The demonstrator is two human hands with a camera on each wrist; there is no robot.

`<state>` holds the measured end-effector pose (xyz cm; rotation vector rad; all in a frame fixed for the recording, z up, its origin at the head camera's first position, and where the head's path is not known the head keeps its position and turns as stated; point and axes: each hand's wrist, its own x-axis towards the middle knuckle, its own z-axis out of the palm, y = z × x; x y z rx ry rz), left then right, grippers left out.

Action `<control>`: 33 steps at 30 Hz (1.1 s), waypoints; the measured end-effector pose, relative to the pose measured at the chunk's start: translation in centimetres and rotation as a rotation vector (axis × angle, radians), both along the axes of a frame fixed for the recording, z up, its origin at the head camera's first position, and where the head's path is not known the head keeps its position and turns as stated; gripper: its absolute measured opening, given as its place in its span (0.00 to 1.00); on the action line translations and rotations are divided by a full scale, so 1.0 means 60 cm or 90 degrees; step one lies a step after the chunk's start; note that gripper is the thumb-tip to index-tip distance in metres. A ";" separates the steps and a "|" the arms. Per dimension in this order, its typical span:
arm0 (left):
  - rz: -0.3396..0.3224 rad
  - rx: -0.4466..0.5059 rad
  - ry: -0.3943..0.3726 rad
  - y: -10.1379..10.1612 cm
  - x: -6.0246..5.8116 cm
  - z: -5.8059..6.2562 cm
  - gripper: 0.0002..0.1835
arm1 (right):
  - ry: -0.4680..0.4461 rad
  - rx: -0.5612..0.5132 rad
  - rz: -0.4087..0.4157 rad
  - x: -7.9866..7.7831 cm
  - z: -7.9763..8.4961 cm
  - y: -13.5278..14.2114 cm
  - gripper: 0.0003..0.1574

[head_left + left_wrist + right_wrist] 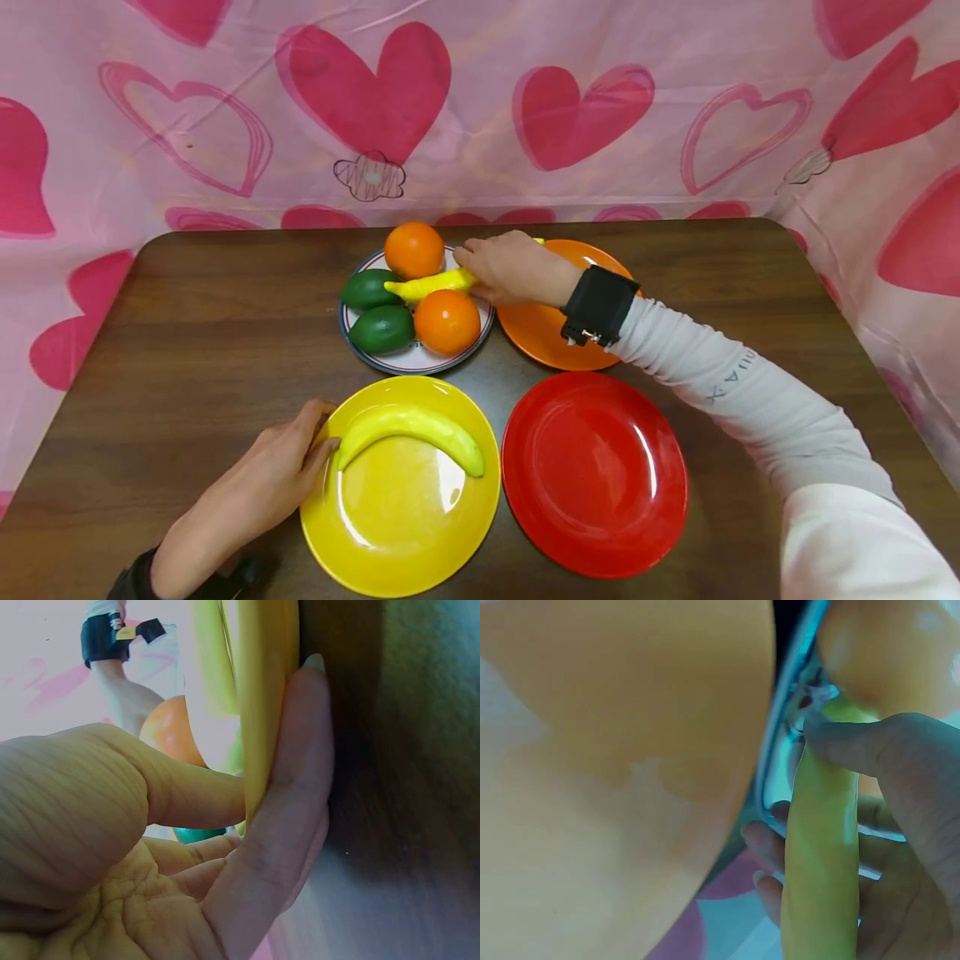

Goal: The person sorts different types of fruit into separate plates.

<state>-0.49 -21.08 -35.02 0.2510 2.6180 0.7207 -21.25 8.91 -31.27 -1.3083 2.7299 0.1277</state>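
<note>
At the table's far side, right hand (517, 265) grips a yellow banana (431, 285) over the blue-rimmed plate (420, 367), between near orange (447, 322) and far orange (414, 250); two green fruits (382, 330) just left. Nearer: left hand (281, 462) pinches the yellow plate's (397, 525) left rim, thumb above, finger beneath. Paler banana (408, 421) lies on that plate; red plate (596, 475) just right.

The person's wear, head view: at three o'clock, a broad black wrist strap (604, 302) with a small metallic fitting (592, 337); towards four o'clock, a wrinkled pale-grey sleeve (765, 425) with dark lettering (731, 377), then a smoother white sleeve (855, 542); at eight o'clock, a black band (135, 577).
</note>
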 end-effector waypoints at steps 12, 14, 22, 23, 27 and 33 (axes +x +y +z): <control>-0.004 -0.011 0.025 0.001 0.004 0.001 0.23 | -0.049 -0.124 -0.037 0.017 0.030 0.021 0.30; -0.004 -0.012 0.032 0.001 0.005 0.002 0.23 | -0.055 -0.164 -0.031 0.026 0.036 0.020 0.30; 0.011 -0.011 -0.018 0.001 0.001 0.005 0.24 | -0.031 -0.235 0.044 0.105 0.069 -0.009 0.24; 0.011 -0.013 -0.018 0.001 0.001 0.004 0.24 | -0.019 -0.236 0.056 0.118 0.070 -0.013 0.24; 0.004 -0.007 0.000 -0.001 0.002 0.002 0.21 | 0.025 -0.228 0.101 0.171 0.061 -0.031 0.25; 0.002 0.012 0.012 0.000 0.005 0.002 0.19 | -0.002 -0.138 0.129 0.243 0.030 -0.050 0.31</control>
